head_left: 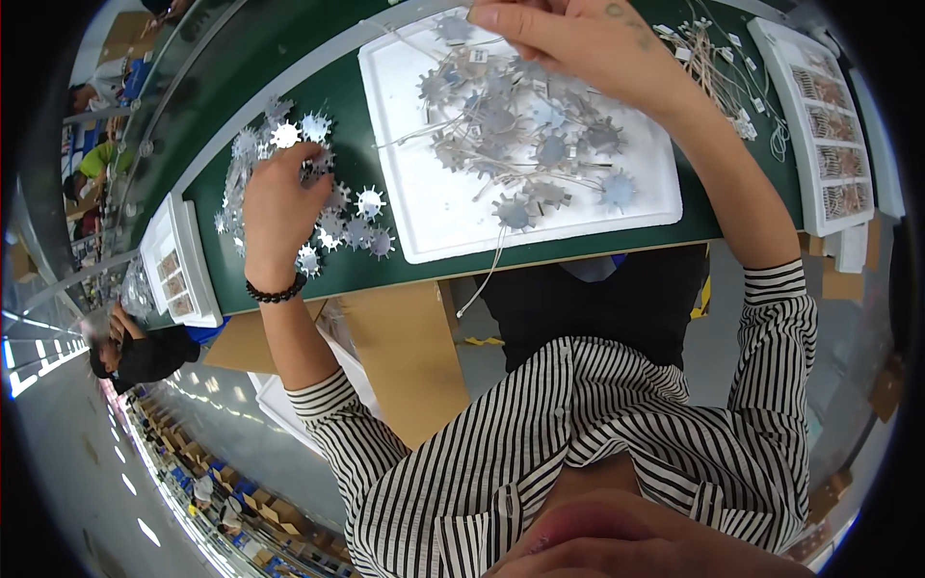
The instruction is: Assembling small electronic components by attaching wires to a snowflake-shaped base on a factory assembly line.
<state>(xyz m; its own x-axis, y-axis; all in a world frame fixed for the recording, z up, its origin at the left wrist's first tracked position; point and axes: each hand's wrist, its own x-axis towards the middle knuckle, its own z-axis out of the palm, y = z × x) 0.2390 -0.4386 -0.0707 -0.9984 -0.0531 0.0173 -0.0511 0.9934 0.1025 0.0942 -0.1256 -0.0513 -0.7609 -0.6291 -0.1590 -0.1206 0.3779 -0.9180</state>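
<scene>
My left hand [281, 197] reaches down onto a loose pile of silver gear-shaped metal plates [370, 202] on the green table. Its thumb and index finger are apart over the plates, with no plate plainly gripped. My right hand [568, 43] is above the far side of a white foam tray [434, 236], its fingers bent together and partly cut off by the upper edge. What they hold, if anything, is hidden. In the tray lie several gear-shaped plates with white wires attached [515, 210]. One wire [496, 275] hangs over the table's front edge.
Bundled wires with white connectors [718, 72] lie right of the tray. Compartmented white foam boxes stand at the far right [811, 125] and left [193, 260]. A cardboard box [405, 352] is below the table edge. Another person [154, 352] is at the left.
</scene>
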